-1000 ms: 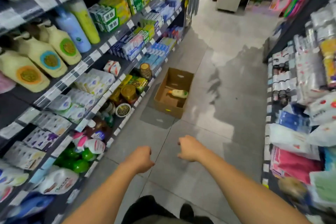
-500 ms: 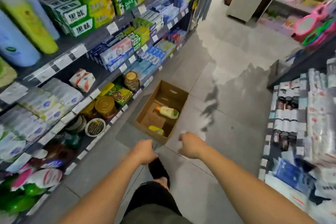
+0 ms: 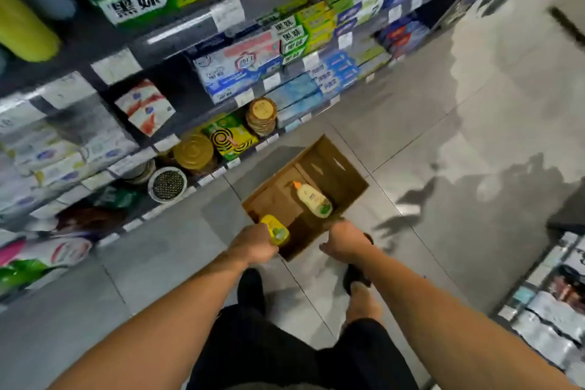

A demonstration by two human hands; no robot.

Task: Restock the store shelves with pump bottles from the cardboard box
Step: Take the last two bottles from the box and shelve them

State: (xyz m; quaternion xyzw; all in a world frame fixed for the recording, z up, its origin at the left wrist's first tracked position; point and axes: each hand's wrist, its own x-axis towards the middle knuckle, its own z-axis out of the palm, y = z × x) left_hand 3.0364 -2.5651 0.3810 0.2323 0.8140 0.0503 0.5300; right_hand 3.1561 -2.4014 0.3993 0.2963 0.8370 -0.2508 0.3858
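While the left hand [image 3: 253, 245] is down at the near corner of the cardboard box [image 3: 335, 168], I honestly can't tell what its grip is doing; the knuckles face the camera, the fingers are hidden, and it overlaps the yellow bottle [image 3: 279, 230] lying in that corner, so holding or just touching, no idea. Same story with the right hand [image 3: 345, 239]; it's at the box's near rim with fingers curled downward and blurred, so that grip can't be read either.

Further in, a cream pump bottle [image 3: 313, 199] with an orange pump lies on its side on the bottom of the box, well apart from both hands; the box is open and sits on the grey tiled floor [image 3: 443, 123], just beside the bottom of the shelves [image 3: 177, 38] on the left.

On the low shelf next to the box: a gold tin [image 3: 193, 152], a green-and-yellow pack with black spirals [image 3: 229, 138], and a stack of round tins [image 3: 262, 117]; above those, blue-and-white toothpaste boxes [image 3: 240, 70].
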